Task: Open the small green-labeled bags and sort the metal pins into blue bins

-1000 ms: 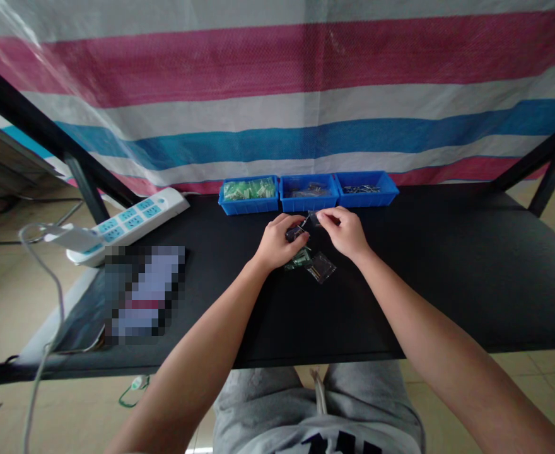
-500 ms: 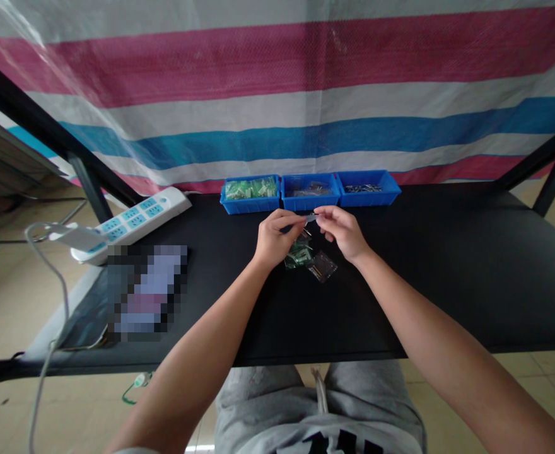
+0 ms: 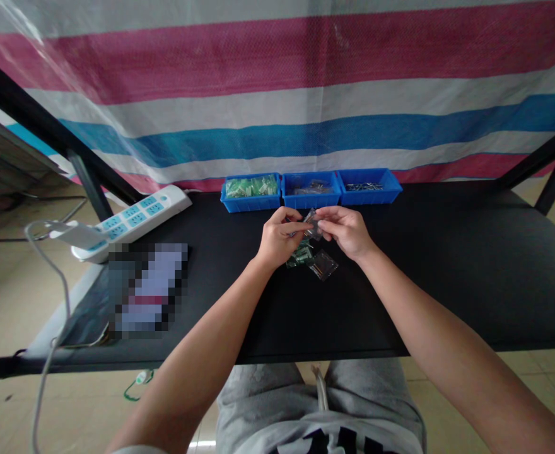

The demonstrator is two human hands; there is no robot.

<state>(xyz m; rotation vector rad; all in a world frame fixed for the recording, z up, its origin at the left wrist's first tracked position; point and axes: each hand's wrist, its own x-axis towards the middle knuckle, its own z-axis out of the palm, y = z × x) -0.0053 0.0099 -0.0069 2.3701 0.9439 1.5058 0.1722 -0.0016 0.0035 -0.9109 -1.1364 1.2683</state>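
Observation:
Between my hands is a small clear plastic bag (image 3: 312, 228), held above the table. My left hand (image 3: 281, 234) pinches its left side, and my right hand (image 3: 346, 232) grips its right side with thumb and fingers. What lies inside the bag is too small to make out. Just below the hands, green-tinted small bags (image 3: 300, 255) rest on the black table (image 3: 315, 321), partly covered by my left hand. Beside them lies another clear bag (image 3: 323, 265) with thin brass-coloured pieces in it.
Three blue bins stand in a row at the back: one with green bags (image 3: 251, 207), one with clear bags (image 3: 310, 202), one with loose metal pieces (image 3: 372, 197). At left are a white power strip (image 3: 135, 221) with a cable and a pixelated flat object (image 3: 149, 290).
The bag between my hands has been turned and lowered slightly, and more of its clear face shows. My fingers have shifted their hold on it.

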